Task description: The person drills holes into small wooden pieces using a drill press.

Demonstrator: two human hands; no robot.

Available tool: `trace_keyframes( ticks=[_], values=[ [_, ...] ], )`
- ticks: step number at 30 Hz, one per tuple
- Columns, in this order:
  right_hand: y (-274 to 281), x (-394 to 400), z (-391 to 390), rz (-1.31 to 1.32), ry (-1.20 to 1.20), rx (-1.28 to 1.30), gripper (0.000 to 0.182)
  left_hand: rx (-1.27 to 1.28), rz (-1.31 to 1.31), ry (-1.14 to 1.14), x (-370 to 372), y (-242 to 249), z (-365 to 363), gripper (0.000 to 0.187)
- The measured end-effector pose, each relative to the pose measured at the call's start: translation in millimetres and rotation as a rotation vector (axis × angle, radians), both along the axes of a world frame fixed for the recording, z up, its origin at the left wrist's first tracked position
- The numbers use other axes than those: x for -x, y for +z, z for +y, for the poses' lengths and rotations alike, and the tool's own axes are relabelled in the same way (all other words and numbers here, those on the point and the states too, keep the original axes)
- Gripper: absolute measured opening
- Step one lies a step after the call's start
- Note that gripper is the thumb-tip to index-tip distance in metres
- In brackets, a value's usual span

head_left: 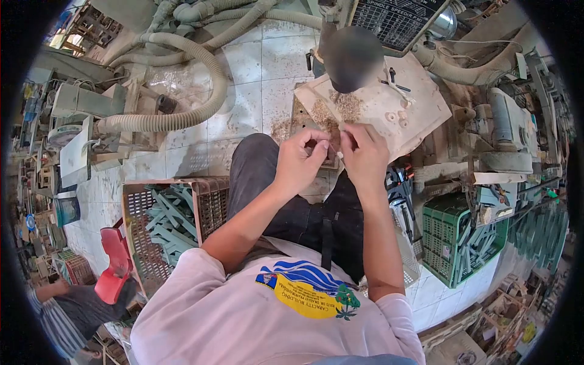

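My left hand [301,159] is closed in a pinch in front of my lap, with thumb and fingertips together. Close beside it on the right, my right hand [365,149] is also pinched. A tiny pale piece [339,154] shows between the two hands; it is too small to identify, and what each fingertip grips is unclear. Just beyond the hands lies a wooden board [413,103] with wood shavings [345,106] and a dark tool [392,79] on it. A blurred dark round shape [353,58] covers part of the machine above.
A brown crate [210,204] of grey-green strips stands at the left, a green crate [438,243] at the right. A ribbed hose [213,85] curves over the tiled floor. Another person's leg [91,298] shows near a red chair [115,258] at lower left.
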State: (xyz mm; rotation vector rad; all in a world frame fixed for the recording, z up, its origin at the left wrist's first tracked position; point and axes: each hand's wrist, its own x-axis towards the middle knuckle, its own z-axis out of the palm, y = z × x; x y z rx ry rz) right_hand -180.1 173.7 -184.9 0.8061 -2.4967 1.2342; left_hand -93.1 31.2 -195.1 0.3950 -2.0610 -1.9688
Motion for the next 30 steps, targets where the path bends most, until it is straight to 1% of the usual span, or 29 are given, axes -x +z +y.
trace_keyframes(
  ticks=[2,4,5,7,8,10,11,12,13,14,15,16,17,19,21,23,24,26,27,29,30],
  values=[
    [-2.1,8.8,-4.8,0.139,0.005,-0.210,0.015,0.002,0.014,0.014,3.5,-3.7,-3.1,0.009],
    [-3.9,13.8,-8.8,0.155,0.011,-0.207,0.015,0.211,0.035,0.072,6.9,-7.9,-6.0,0.011],
    [-4.6,15.1,-10.0,0.170,0.017,-0.207,0.016,0.212,0.033,0.073,10.2,-10.5,-8.4,0.011],
    [-5.3,17.6,-10.3,0.143,0.030,-0.182,0.017,0.644,0.132,0.108,17.9,-12.6,-13.0,0.018],
    [-5.5,18.3,-10.1,0.117,0.041,-0.156,0.017,0.644,0.131,0.108,19.8,-12.5,-11.1,0.018],
    [-1.8,18.3,-9.4,0.072,0.040,-0.130,0.016,0.685,0.070,0.203,28.1,-7.3,-1.9,0.026],
    [-0.7,17.5,-8.6,0.026,0.037,-0.105,0.015,0.685,0.070,0.203,32.1,-8.1,1.5,0.026],
    [-1.0,17.1,-8.0,0.026,0.036,-0.106,0.015,0.669,0.070,0.251,37.3,-9.3,4.7,0.027],
    [-1.3,17.2,-7.7,-0.019,0.017,-0.043,0.014,0.653,0.071,0.299,43.0,-10.3,7.8,0.028],
    [-1.4,16.9,-7.2,-0.066,-0.004,0.020,0.012,0.652,0.072,0.297,48.4,-11.5,11.6,0.028],
    [0.0,15.9,-6.5,-0.066,-0.006,0.019,0.012,0.688,0.058,0.352,53.0,-12.8,15.2,0.029],
    [2.7,15.3,-6.0,-0.120,-0.020,0.068,0.012,0.724,0.045,0.408,56.7,-14.3,17.2,0.030],
    [4.1,15.5,-5.4,-0.173,-0.034,0.117,0.012,0.723,0.045,0.407,59.2,-16.3,18.0,0.030],
    [0.6,17.1,-2.9,-0.180,-0.040,0.141,0.013,0.789,0.008,0.422,62.4,-19.2,18.3,0.026],
    [-1.2,18.2,-0.5,-0.189,-0.044,0.166,0.013,0.782,0.008,0.438,65.2,-20.1,14.9,0.024],
    [-1.0,18.2,1.5,-0.300,-0.081,0.229,0.014,0.776,0.007,0.454,67.0,-20.8,9.9,0.022],
    [-4.6,19.4,2.9,-0.302,-0.081,0.230,0.014,0.775,0.027,0.455,68.1,-21.2,7.2,0.021],
    [-14.1,22.0,6.4,-0.382,-0.107,0.335,0.013,0.775,0.045,0.455,71.7,-22.8,3.8,0.019],
    [-12.7,22.0,7.1,-0.385,-0.107,0.335,0.013,0.799,0.072,0.452,73.6,-23.8,2.5,0.019],
    [-5.5,23.0,8.7,-0.443,-0.095,0.448,0.012,0.824,0.096,0.452,75.6,-24.7,0.1,0.020],
    [1.3,24.5,10.7,-0.444,-0.094,0.448,0.012,0.824,0.095,0.440,76.6,-24.1,-0.9,0.019]
  ],
)
